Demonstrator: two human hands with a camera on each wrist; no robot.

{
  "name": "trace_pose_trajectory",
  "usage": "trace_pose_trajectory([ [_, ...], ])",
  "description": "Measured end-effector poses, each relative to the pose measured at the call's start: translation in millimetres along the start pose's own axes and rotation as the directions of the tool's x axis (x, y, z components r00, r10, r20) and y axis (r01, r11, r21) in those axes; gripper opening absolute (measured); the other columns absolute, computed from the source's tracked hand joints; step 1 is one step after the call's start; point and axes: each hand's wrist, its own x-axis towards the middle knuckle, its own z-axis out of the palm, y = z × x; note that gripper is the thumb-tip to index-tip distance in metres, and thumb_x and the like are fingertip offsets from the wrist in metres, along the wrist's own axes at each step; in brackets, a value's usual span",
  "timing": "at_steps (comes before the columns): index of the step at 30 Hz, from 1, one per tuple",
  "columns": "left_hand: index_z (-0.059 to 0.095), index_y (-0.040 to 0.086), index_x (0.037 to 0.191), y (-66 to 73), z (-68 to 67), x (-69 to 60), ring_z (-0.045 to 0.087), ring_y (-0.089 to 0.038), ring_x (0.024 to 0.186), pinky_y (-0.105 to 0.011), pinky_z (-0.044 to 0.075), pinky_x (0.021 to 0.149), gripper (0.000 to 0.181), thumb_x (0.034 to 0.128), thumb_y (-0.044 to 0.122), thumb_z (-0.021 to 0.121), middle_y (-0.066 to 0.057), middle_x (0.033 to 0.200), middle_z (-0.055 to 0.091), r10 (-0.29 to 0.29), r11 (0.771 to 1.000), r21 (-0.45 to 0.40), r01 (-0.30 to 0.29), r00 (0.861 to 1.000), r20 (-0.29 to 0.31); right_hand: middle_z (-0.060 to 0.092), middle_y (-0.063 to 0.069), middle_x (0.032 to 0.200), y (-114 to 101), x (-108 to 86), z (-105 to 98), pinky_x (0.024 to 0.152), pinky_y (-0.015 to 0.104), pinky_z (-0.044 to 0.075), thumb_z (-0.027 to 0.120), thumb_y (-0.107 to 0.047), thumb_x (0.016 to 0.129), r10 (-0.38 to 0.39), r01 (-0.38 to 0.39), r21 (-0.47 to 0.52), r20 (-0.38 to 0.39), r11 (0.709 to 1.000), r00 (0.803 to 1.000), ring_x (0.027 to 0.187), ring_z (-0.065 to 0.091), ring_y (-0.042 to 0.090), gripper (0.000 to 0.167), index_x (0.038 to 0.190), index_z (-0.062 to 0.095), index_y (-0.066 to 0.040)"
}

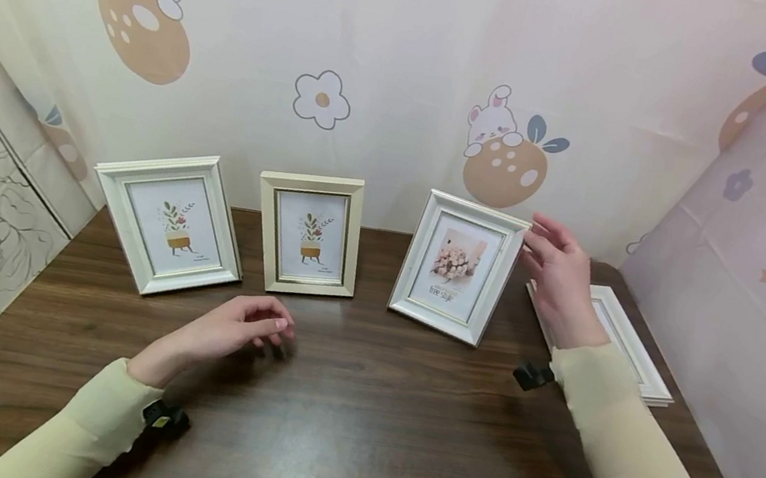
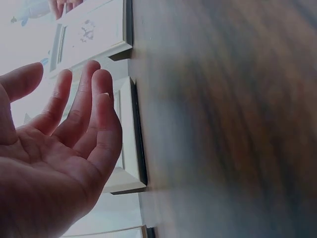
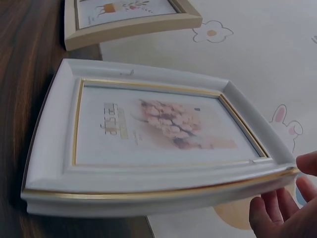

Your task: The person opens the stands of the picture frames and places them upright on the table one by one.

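Note:
Three picture frames stand tilted back on the table. My right hand (image 1: 560,290) is at the upper right corner of the white picture frame with a pink flower picture (image 1: 453,272). In the right wrist view one digit lies at the corner's front, the other fingers partly behind its edge. My left hand (image 1: 230,332) hovers low over the table before the cream picture frame (image 1: 354,243), fingers loosely bent and holding nothing. Further left stands another white picture frame (image 1: 130,247), showing a plant print.
Another white frame (image 1: 638,349) lies flat at the table's right side, partly under my right forearm. The dark wooden table (image 1: 335,434) meets a patterned cloth backdrop (image 1: 416,42) behind the frames. Cloth also hangs at both sides.

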Motion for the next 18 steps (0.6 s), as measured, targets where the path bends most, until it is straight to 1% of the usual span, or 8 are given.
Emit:
trace_pose_trajectory([
  [4,0.064,0.002,0.112,-0.6,-4.5,3.7,0.063,-0.033,0.097,-0.042,0.055,0.078,0.023,0.104,0.021,0.055,-0.019,0.107,0.069,0.003,1.0,0.026,-0.002,0.999,-0.032,0.059,0.004,0.122,-3.4,-2.3,-11.4,0.094,0.025,0.05,0.066,-0.007,0.096,-0.015,0.016,-0.001,0.052,1.0,0.999,0.103,0.064,0.013,0.032,0.127,0.059,-0.008],
  [9,0.064,0.003,0.111,-0.4,-8.9,8.3,0.063,-0.032,0.095,-0.042,0.054,0.078,0.022,0.1035,0.022,0.056,-0.019,0.105,0.068,-0.001,0.999,0.044,0.004,0.997,-0.072,0.068,0.002,0.113,-6.0,-3.6,-30.6,0.091,0.025,0.052,0.066,-0.008,0.097,-0.016,0.02,-0.039,0.101,0.999,0.995,0.102,0.067,0.013,0.022,0.118,0.067,-0.01],
  [11,0.064,0.003,0.111,-0.3,-10.0,9.9,0.063,-0.032,0.095,-0.043,0.054,0.078,0.022,0.1033,0.022,0.057,-0.019,0.104,0.068,-0.001,0.999,0.046,0.005,0.996,-0.084,0.069,0.001,0.112,-6.7,-4.2,-40.5,0.089,0.024,0.053,0.065,-0.008,0.097,-0.008,0.013,-0.039,0.119,0.999,0.993,0.101,0.067,0.013,0.021,0.117,0.068,-0.01],
  [13,0.064,0.003,0.111,-0.5,-11.1,11.3,0.062,-0.032,0.095,-0.044,0.053,0.079,0.022,0.1032,0.023,0.057,-0.021,0.104,0.067,0.002,0.999,0.054,0.003,0.996,-0.092,0.068,-0.001,0.112,-7.0,-4.8,-50.4,0.089,0.024,0.053,0.065,-0.011,0.098,-0.001,0.013,-0.093,0.123,0.996,0.992,0.102,0.066,0.011,0.022,0.119,0.066,-0.01],
  [15,0.064,0.003,0.112,-0.9,-11.9,12.8,0.062,-0.033,0.095,-0.045,0.053,0.081,0.024,0.1033,0.024,0.057,-0.021,0.103,0.066,0.006,0.998,0.062,0.0,0.995,-0.096,0.067,-0.001,0.114,-6.7,-5.0,-60.8,0.089,0.022,0.052,0.065,-0.014,0.098,-0.001,0.022,-0.173,0.119,0.985,0.993,0.103,0.065,0.009,0.026,0.123,0.064,-0.009],
  [16,0.064,0.002,0.113,-1.1,-12.1,13.6,0.062,-0.032,0.096,-0.045,0.053,0.082,0.025,0.1034,0.024,0.056,-0.021,0.103,0.066,0.008,0.998,0.065,-0.002,0.995,-0.097,0.066,-0.003,0.115,-6.4,-5.1,-66.4,0.089,0.02,0.052,0.064,-0.016,0.098,-0.003,0.029,-0.231,0.115,0.972,0.993,0.103,0.064,0.008,0.028,0.125,0.062,-0.009],
  [17,0.063,0.001,0.114,-1.1,-12.2,14.3,0.062,-0.032,0.096,-0.045,0.053,0.083,0.026,0.1035,0.024,0.056,-0.021,0.102,0.066,0.01,0.998,0.068,-0.004,0.995,-0.097,0.066,-0.006,0.114,-6.0,-5.0,-71.8,0.088,0.019,0.051,0.064,-0.018,0.099,-0.008,0.04,-0.304,0.106,0.952,0.994,0.103,0.064,0.006,0.03,0.127,0.061,-0.009],
  [18,0.063,0.0,0.114,-1.0,-12.1,15.2,0.062,-0.032,0.096,-0.046,0.053,0.083,0.027,0.1037,0.025,0.056,-0.021,0.102,0.066,0.012,0.998,0.069,-0.006,0.995,-0.095,0.066,-0.007,0.113,-5.7,-4.9,-77.9,0.087,0.018,0.051,0.064,-0.018,0.099,-0.009,0.044,-0.336,0.103,0.941,0.995,0.102,0.064,0.005,0.032,0.129,0.06,-0.007],
])
